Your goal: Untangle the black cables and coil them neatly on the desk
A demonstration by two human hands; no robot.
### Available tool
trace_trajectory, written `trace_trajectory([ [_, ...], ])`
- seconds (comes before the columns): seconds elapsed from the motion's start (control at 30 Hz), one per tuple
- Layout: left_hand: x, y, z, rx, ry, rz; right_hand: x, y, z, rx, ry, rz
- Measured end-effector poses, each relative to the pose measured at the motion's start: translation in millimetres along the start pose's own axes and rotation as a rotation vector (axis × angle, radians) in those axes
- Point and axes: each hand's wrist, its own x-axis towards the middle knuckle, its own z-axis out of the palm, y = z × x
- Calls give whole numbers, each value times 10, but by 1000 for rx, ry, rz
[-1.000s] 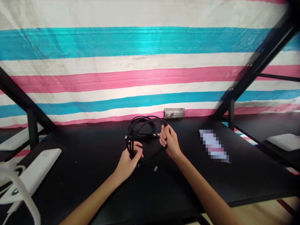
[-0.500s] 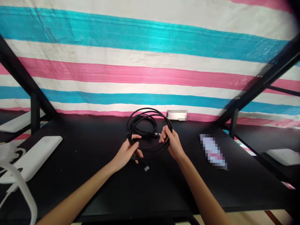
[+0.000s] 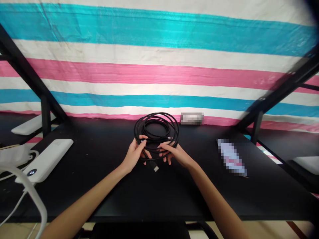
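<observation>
Between my hands is a black cable [image 3: 163,114] wound into several loose loops. My left hand [image 3: 136,152] is closed round the loops at their left side, thumb on top. At the lower right of the coil my right hand [image 3: 175,153] grips the strands, thumb over them and fingers underneath. One cable end, a flat metal USB plug [image 3: 156,168], hangs below the coil near my left fingers. Just behind lies another coil of black cable [image 3: 156,134], partly seen through the held loops, with a small light-coloured connector [image 3: 169,138] near its right side.
On the black table [image 3: 112,199] at left lies a white power bank [image 3: 47,161] with a white cable [image 3: 32,199] beside it. A blurred-out flat object [image 3: 231,157] lies at right, and a small box-like one [image 3: 191,119] stands by the striped sheet [image 3: 149,73].
My right hand has moved down and left along the coil, closer to my left hand. The loops are drawn narrower. The view has shifted slightly.
</observation>
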Motion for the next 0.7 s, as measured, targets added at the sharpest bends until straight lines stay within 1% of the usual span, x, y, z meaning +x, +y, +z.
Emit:
trace_trajectory([
  [0.1,13,38,-21,10,-15,7,-3,-5,-1,43,8,-9],
  [0.27,16,73,-28,41,12,21,-7,-40,-5,105,34,-42],
  [0.33,19,72,-30,77,43,63,-4,-43,-10,121,45,-40],
  [0.4,23,69,-36,116,100,133,-4,-44,-18,130,56,-30],
  [0.5,31,73,-54,109,160,217,-11,-53,-34,117,72,-7],
  [0.57,36,82,-69,62,158,214,-19,-60,-47,106,74,16],
  [0.7,40,96,-91,-41,100,116,-31,-47,-90,34,50,42],
])
